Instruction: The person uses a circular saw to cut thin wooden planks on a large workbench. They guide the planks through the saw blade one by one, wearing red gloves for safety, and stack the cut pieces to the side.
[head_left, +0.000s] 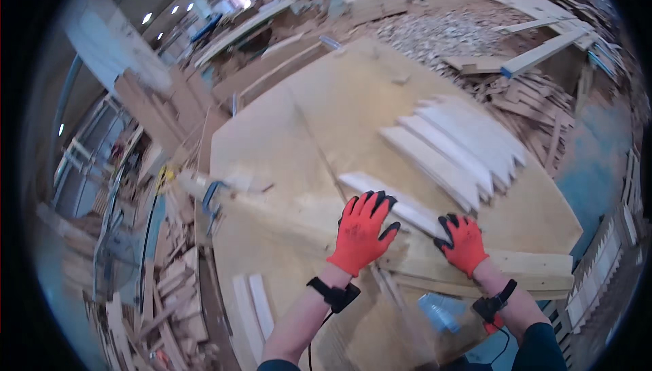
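My left hand (360, 230) and my right hand (463, 241) both wear orange gloves with black fingertips. Each lies flat on a pale, narrow wooden slat (380, 196) that rests on a big plywood worktable (285, 147). The left hand presses the middle of the slat, the right hand its near end, fingers spread. A row of several similar pale slats (451, 147) lies side by side just beyond my hands. A thicker wooden beam (536, 270) runs under my right wrist along the table's near edge.
A blue clamp (213, 198) grips the table's left edge. Two short white strips (255, 306) lie at the near left. Heaps of wood offcuts (523, 92) and chips (441, 31) surround the table at the right and back. Scrap planks (163, 296) pile up at the left.
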{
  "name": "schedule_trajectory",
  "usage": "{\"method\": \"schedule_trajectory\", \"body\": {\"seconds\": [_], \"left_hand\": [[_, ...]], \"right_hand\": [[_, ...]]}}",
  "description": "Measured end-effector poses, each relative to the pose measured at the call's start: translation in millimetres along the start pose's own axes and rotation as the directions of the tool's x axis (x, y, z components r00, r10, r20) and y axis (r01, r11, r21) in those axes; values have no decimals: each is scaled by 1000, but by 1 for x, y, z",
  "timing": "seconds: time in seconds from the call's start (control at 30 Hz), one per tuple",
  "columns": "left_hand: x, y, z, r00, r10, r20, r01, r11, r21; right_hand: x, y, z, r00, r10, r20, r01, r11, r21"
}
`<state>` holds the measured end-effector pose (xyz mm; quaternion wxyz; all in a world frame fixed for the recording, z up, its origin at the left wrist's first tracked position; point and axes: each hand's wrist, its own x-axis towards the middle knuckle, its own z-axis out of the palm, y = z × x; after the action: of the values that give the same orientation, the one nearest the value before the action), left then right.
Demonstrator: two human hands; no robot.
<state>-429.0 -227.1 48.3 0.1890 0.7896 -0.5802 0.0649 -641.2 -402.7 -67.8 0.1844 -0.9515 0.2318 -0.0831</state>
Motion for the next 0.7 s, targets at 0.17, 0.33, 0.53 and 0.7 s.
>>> {"method": "schedule_trajectory", "body": {"seconds": [0.17, 0.33, 0.53, 0.7], "left_hand": [[-89, -93, 27, 925, -380, -10, 376, 911, 172], [-128, -151, 23, 881, -464, -97, 473, 853, 222], [-116, -182, 18, 782, -620, -71, 623, 769, 145], [-103, -192, 30, 821, -563, -89, 569, 800, 191]], "right_hand": [[50, -44, 16, 985, -164, -58, 170, 980, 103], [104, -93, 46, 951, -308, -12, 308, 948, 86], [157, -140, 82, 915, -395, 78, 390, 918, 72], [178, -135, 110, 868, -474, 146, 453, 878, 157]]}}
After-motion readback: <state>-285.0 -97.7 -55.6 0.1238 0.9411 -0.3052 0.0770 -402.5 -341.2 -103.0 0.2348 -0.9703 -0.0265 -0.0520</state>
